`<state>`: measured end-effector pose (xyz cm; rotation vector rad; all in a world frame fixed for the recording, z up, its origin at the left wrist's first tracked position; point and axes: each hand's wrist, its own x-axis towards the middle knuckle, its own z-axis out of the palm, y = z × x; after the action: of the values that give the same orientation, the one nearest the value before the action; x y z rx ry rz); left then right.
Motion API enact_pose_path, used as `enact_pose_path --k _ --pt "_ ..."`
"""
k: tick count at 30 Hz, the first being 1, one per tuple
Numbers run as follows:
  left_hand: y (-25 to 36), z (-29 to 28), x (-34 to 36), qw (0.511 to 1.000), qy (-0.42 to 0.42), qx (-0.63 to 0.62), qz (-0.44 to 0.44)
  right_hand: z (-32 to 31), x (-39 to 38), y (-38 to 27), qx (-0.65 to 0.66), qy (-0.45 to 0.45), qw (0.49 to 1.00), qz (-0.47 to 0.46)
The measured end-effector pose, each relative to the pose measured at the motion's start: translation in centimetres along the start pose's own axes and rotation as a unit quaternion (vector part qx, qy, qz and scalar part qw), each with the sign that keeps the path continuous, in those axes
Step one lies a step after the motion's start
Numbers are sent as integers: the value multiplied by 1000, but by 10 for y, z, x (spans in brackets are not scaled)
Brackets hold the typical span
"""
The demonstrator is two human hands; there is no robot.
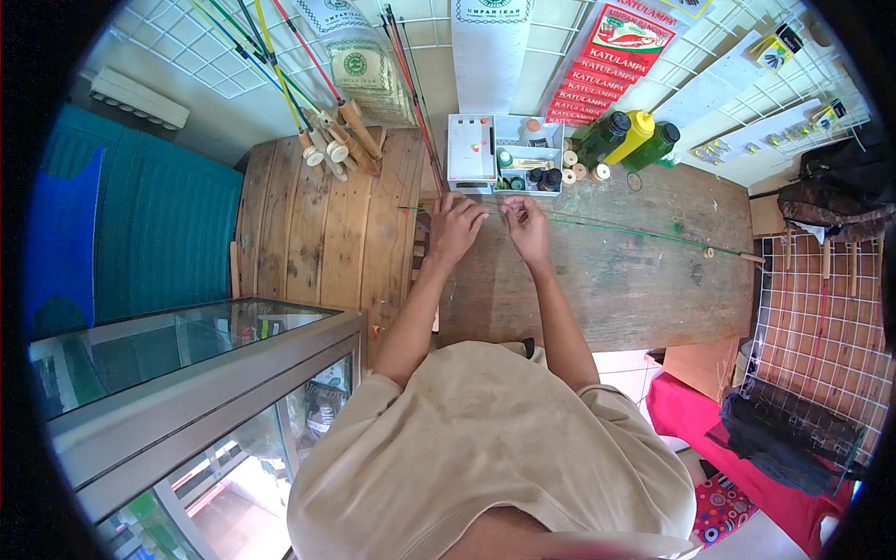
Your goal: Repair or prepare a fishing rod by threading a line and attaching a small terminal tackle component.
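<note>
A thin green fishing rod [644, 231] lies across the dark tabletop, its wooden handle at the right edge and its tip showing past my left hand. My left hand [454, 227] is closed over the rod near that tip, fingers bent downward. Just to its right, my right hand [528, 229] is raised in a pinch close to the rod; whatever sits between its fingertips is too fine to make out. Right behind both hands stands a white organizer box [472, 187] with small bottles in its compartments.
Several wooden-handled rods [341, 149] lean at the back left. Dark, yellow and green bottles [635, 140] and wooden spools [579, 172] stand right of the box. A glass display case [215, 373] is at my left; a wire grid [821, 327] hangs at the right.
</note>
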<state>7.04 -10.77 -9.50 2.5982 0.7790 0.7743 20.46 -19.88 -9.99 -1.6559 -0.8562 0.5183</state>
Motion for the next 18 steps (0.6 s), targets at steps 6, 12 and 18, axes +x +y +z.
enact_pose_path --k 6,12,18 --pt "0 -2 1 1000 1 -11 1 2 2 8 -21 14 999 -20" --pt "-3 -3 1 1000 3 -7 8 2 2 14 -75 23 992 -97" --pt "-6 -4 -1 1000 10 -17 0 1 1 4 -51 26 997 -61"
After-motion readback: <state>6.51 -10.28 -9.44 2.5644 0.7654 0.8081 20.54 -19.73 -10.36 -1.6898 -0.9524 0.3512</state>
